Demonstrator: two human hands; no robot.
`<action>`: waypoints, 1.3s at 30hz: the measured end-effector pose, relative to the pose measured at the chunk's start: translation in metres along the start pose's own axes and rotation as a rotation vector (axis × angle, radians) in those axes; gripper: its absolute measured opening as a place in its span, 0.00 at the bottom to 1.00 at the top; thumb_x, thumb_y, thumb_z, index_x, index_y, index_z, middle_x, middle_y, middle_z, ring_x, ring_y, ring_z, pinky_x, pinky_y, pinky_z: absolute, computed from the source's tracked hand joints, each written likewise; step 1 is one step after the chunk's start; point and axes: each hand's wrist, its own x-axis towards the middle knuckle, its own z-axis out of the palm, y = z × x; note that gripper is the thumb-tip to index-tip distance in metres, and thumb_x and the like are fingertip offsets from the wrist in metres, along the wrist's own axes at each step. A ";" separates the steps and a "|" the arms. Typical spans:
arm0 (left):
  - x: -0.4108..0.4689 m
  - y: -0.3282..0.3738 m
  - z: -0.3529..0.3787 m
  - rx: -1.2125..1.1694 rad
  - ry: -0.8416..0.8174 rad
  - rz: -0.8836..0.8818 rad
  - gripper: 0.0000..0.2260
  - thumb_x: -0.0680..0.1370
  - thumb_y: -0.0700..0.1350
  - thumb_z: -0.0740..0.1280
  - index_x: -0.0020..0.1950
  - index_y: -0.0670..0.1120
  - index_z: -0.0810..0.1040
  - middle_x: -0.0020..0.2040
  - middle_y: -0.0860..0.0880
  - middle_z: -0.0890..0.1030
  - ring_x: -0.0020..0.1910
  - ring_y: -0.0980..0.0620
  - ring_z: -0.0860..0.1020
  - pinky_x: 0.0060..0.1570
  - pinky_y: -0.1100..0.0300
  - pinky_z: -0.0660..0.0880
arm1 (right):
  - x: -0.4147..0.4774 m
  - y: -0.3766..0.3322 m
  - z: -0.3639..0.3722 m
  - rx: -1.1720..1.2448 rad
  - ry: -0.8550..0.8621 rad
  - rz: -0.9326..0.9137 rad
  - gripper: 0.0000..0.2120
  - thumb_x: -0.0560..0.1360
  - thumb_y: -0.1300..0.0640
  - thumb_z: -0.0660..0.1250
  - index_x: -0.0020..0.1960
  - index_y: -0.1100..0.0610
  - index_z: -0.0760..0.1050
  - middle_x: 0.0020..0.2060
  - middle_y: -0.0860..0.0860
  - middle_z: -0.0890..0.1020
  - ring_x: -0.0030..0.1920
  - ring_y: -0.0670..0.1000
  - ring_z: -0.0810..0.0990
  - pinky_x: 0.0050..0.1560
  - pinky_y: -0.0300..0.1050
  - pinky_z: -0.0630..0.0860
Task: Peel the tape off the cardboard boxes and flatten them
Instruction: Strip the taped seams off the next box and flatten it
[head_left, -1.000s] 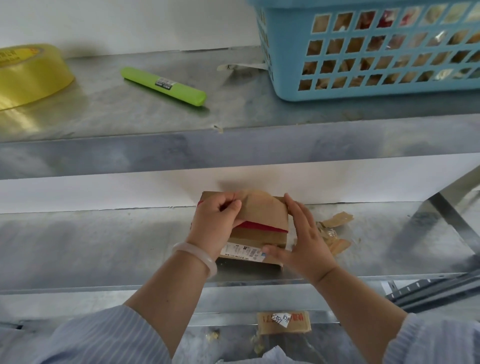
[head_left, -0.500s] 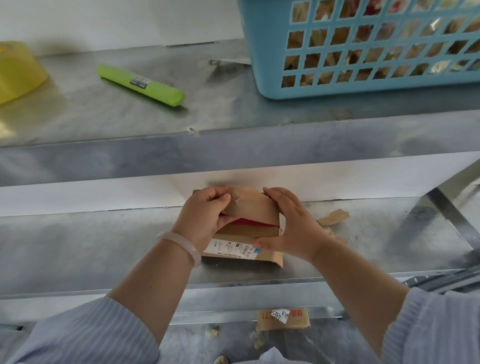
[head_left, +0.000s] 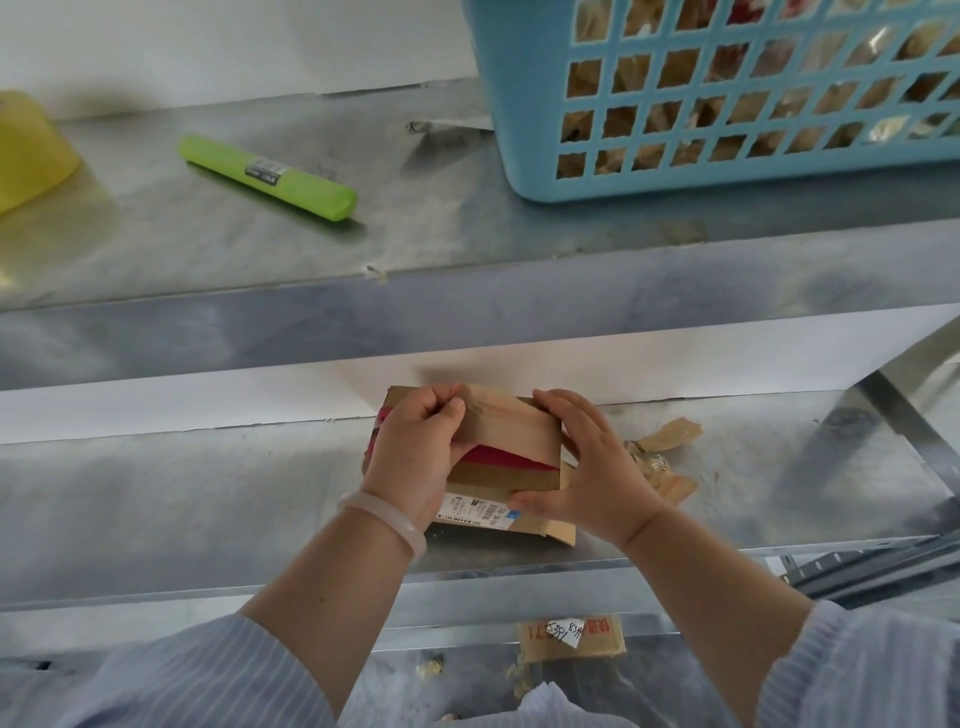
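Observation:
A small brown cardboard box (head_left: 511, 441) with a red patch and a white barcode label lies on the lower metal shelf (head_left: 182, 499). My left hand (head_left: 415, 457) pinches a strip of tape at the box's upper left edge between thumb and fingers. My right hand (head_left: 587, 467) clasps the box's right side, thumb near the label and fingers over the top right corner. Peeled tape scraps (head_left: 660, 457) lie just right of the box.
The upper shelf holds a blue plastic basket (head_left: 519, 104) with cardboard inside, a green marker-like tool (head_left: 267, 176) and a yellow tape roll (head_left: 26, 150) at the left edge. A flattened cardboard piece (head_left: 571, 634) lies on the floor below. A metal brace (head_left: 893, 415) crosses the right.
My right hand has slid from beside the box onto its top right corner and side. My left hand keeps its pinch at the upper left. The view has drifted right.

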 end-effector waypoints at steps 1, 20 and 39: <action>0.000 -0.001 0.000 -0.020 -0.003 -0.001 0.09 0.80 0.34 0.61 0.45 0.43 0.79 0.47 0.50 0.76 0.52 0.50 0.77 0.49 0.54 0.78 | 0.000 0.000 0.000 0.004 0.001 0.004 0.52 0.56 0.32 0.74 0.74 0.47 0.59 0.69 0.42 0.63 0.69 0.43 0.65 0.68 0.49 0.71; 0.005 0.008 -0.006 -0.284 -0.057 -0.113 0.09 0.80 0.33 0.59 0.46 0.41 0.78 0.55 0.40 0.77 0.54 0.46 0.78 0.43 0.55 0.81 | -0.003 -0.006 -0.003 0.104 -0.028 0.052 0.39 0.69 0.36 0.64 0.76 0.45 0.57 0.71 0.39 0.61 0.70 0.40 0.63 0.70 0.48 0.69; 0.003 -0.001 0.000 0.090 -0.193 -0.066 0.07 0.81 0.38 0.61 0.51 0.43 0.79 0.53 0.45 0.78 0.52 0.51 0.79 0.46 0.55 0.82 | -0.016 -0.004 0.001 0.011 0.065 0.114 0.35 0.69 0.39 0.63 0.74 0.44 0.60 0.72 0.39 0.63 0.69 0.39 0.64 0.69 0.43 0.67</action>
